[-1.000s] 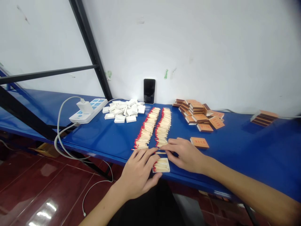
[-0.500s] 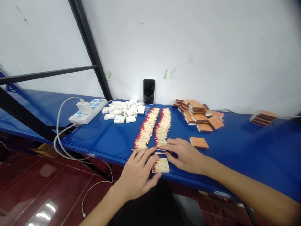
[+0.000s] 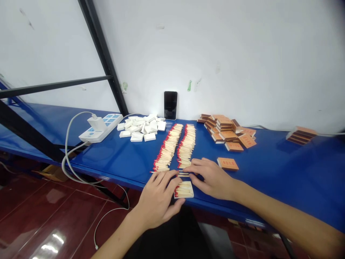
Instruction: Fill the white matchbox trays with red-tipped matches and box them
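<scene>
A white tray point(image 3: 192, 194) holding red-headed matches sits at the front edge of the blue table. My left hand point(image 3: 159, 196) is around its left side, thumb at the near edge and fingers over its far left corner. My right hand point(image 3: 212, 178) rests to the right, with thumb and index finger at the right ends of a few loose matches point(image 3: 183, 174) lying just beyond the tray. Behind them stretch two long rows of matches, a left row point(image 3: 168, 147) and a right row point(image 3: 186, 145), red heads to the left.
White trays point(image 3: 140, 126) are heaped at the back left, near a power strip point(image 3: 104, 126). A phone point(image 3: 170, 105) leans on the wall. Orange matchboxes point(image 3: 228, 135) lie piled at the right, with one box point(image 3: 228, 163) nearer and a stack point(image 3: 301, 135) farther right.
The fingertips of my left hand have shifted slightly at the loose matches, and more matches show between the hands. The tray and my right hand look almost unmoved.
</scene>
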A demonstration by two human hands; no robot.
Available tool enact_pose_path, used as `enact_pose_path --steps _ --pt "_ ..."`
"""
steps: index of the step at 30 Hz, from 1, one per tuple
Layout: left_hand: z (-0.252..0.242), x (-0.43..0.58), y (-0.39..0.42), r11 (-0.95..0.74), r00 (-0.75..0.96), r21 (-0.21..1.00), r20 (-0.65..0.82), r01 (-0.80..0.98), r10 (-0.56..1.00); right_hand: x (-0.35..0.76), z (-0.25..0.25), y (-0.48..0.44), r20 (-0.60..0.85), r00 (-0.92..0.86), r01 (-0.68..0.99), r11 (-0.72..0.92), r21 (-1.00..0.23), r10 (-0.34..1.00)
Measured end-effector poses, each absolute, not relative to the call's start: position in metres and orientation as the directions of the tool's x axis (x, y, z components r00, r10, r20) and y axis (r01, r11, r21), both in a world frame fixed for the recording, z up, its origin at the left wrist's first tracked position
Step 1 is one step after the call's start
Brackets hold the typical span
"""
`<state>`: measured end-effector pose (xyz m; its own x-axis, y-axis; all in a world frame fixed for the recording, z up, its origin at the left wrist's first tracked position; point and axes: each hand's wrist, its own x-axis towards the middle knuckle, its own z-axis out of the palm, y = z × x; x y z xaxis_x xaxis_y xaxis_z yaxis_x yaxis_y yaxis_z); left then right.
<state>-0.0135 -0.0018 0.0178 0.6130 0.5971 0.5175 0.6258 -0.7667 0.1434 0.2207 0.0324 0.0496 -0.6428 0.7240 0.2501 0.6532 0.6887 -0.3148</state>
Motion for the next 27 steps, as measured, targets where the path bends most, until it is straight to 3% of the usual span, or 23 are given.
enact_pose_path --steps 16,27 --pt "0.0183 -0.0134 -0.0021 -0.765 0.621 0.146 0.499 0.627 0.605 0.2202 0.0504 0.0324 0.290 -0.649 0.603 0.708 -0.368 0.704" --pt "0.0195 -0.0135 -0.0022 -0.759 0.615 0.134 0.506 0.637 0.605 0.2209 0.0465 0.0355 0.312 -0.589 0.685 0.666 -0.296 0.745"
